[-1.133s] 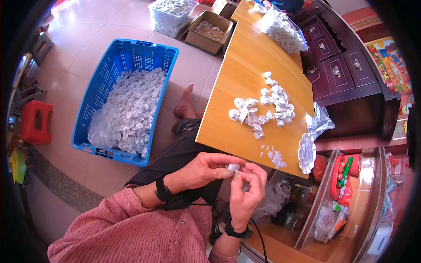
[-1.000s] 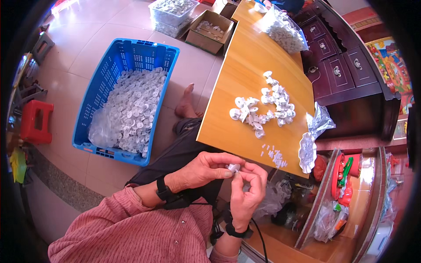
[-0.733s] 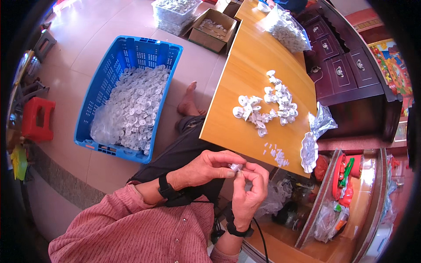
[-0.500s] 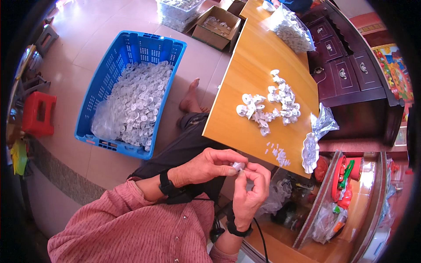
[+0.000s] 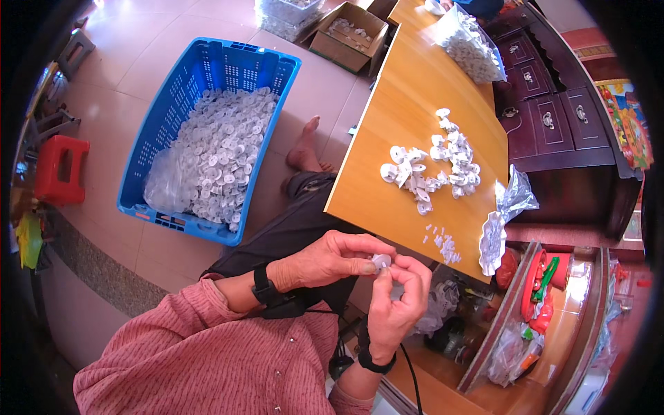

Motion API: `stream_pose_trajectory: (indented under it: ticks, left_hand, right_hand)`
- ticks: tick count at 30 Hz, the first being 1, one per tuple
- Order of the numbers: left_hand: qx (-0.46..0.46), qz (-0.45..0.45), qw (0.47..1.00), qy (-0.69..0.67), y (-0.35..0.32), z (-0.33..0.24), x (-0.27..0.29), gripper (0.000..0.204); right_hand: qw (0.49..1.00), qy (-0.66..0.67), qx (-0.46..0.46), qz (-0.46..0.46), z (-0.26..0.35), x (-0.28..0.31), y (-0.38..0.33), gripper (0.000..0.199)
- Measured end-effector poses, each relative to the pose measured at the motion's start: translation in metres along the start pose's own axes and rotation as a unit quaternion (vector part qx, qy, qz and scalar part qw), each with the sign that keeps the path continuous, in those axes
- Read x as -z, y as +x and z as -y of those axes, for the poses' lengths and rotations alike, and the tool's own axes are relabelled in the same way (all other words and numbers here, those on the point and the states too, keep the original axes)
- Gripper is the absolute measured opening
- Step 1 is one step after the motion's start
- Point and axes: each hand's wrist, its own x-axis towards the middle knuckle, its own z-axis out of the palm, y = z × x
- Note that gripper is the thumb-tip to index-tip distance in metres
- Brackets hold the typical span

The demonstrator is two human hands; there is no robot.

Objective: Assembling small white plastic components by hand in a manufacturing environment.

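Observation:
My left hand [image 5: 325, 259] and my right hand [image 5: 395, 301] meet just off the near corner of the wooden table [image 5: 387, 90], and together they pinch one small white plastic part [image 5: 381, 261] between their fingertips. A loose pile of the same white parts [image 5: 432, 162] lies on the table top beyond my hands. A scatter of tiny white bits [image 5: 443, 243] sits near the table's near edge. Left of my knees, a blue crate [image 5: 173, 117] on the floor is filled with several white parts.
A crumpled clear plastic bag [image 5: 501, 218] hangs over the table's right edge. A clear bag of white parts [image 5: 470, 45] and a cardboard box [image 5: 346, 28] lie further off. A dark drawer cabinet [image 5: 560, 124] stands right of the table, a red stool [image 5: 61, 169] far left.
Both hands stay pinched on the small white part, with only slight finger movement. The view has shifted a little, so table and crate sit slightly higher and more to the right.

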Motion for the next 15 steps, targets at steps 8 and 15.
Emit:
stream_pose_trajectory:
  ticks: [8,15]
  left_hand:
    - [-0.026,0.001,0.993,0.112,0.000,-0.011,0.002,0.038]
    - [-0.054,0.025,0.975,0.215,-0.002,-0.017,0.006,0.038]
  right_hand:
    - [0.999,-0.020,0.013,0.027,0.002,0.001,0.002,0.014]
    - [0.998,-0.020,0.007,0.062,0.000,0.000,0.003,0.013]
